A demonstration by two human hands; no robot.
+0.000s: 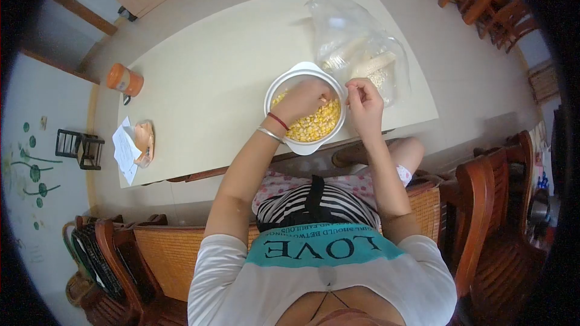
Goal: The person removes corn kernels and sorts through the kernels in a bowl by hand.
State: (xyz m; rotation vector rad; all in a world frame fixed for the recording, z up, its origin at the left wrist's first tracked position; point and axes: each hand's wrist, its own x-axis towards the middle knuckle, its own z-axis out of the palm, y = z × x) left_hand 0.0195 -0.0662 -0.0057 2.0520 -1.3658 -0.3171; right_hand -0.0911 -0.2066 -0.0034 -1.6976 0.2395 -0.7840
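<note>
So, the yellow kernels (314, 125) are loose in a white two-handled pot (302, 149), near the table edge closest to the person. They cover a good part of the inside, so it looks like a decent amount is done. How deep the pile goes is hard to say, with the left hand (305, 98) over part of it. That hand's fingers curl down among the corn, and honestly you can't tell if they're clamped on anything or just resting there. The right hand (367, 110) is up by the rim, thumb and fingertips pinched together; anything tiny between them doesn't show.

Just beyond the pot, toward the right, there's a clear plastic bag (339, 21) with pale, cob-like pieces (377, 62) in it. They look mostly bare, though the plastic blurs things, so how many are finished and whether any still carry corn is anyone's guess. No whole yellow cob shows outside the bag.

Farther out, an orange container (125, 79) lies over on the table's (211, 72) left side, with white paper (125, 151) and a clear-wrapped item (144, 143) nearer the person.
</note>
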